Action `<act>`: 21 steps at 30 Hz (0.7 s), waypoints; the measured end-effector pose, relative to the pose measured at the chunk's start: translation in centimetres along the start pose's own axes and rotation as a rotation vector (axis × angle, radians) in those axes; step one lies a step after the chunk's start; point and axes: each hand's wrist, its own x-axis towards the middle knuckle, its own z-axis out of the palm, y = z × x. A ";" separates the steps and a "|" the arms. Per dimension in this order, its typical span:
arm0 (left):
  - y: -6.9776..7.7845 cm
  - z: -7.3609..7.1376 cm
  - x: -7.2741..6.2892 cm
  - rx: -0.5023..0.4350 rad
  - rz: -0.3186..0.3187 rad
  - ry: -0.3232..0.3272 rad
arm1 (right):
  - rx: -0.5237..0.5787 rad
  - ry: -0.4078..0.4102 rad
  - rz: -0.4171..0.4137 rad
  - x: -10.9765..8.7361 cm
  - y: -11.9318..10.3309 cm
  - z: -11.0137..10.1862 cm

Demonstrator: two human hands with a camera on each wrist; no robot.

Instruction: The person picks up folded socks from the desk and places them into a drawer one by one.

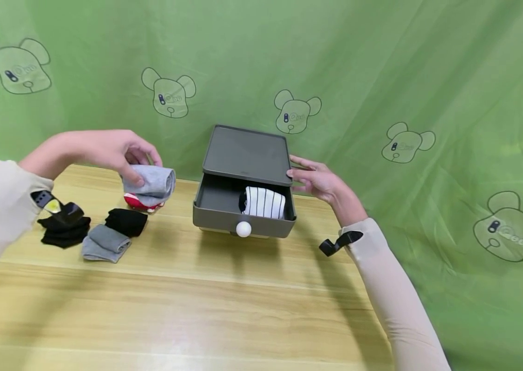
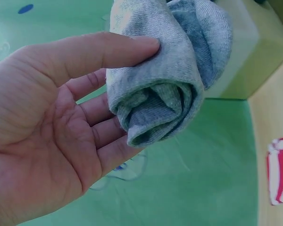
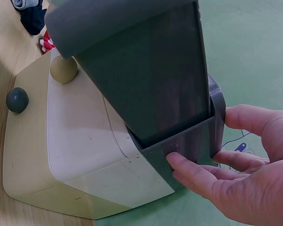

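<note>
Between the thumb and fingers of my left hand (image 1: 110, 148) is a rolled pair of light grey socks (image 1: 152, 181), raised at the left. The left wrist view shows the thumb across the grey socks (image 2: 153, 70), the fingers behind. My right hand (image 1: 319, 181) touches the right side of a small drawer unit (image 1: 248, 154), thumb at its top edge and fingers extended along the side. Its grey top drawer (image 1: 217, 217), with a white knob (image 1: 243, 229), is pulled out. Inside lies a rolled white sock pair with black stripes (image 1: 264, 202).
Red-and-white socks (image 1: 135, 202) lie just under the held pair in the head view. Nearer me are folded black socks (image 1: 127, 221), another black bundle (image 1: 64, 234) and folded grey socks (image 1: 105, 243). Lower white and cream drawers (image 3: 85, 127) appear closed. A green curtain (image 1: 233, 56) hangs behind.
</note>
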 end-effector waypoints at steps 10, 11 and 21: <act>4.7 -1.1 2.2 0.040 0.045 0.015 | 0.005 0.006 -0.002 0.0 0.0 -0.1; 5.1 -1.1 2.5 0.042 0.050 0.017 | 0.005 0.005 -0.002 0.0 0.0 -0.2; 8.5 -0.3 6.3 0.115 0.095 0.007 | -0.005 0.002 -0.008 0.0 0.0 -0.2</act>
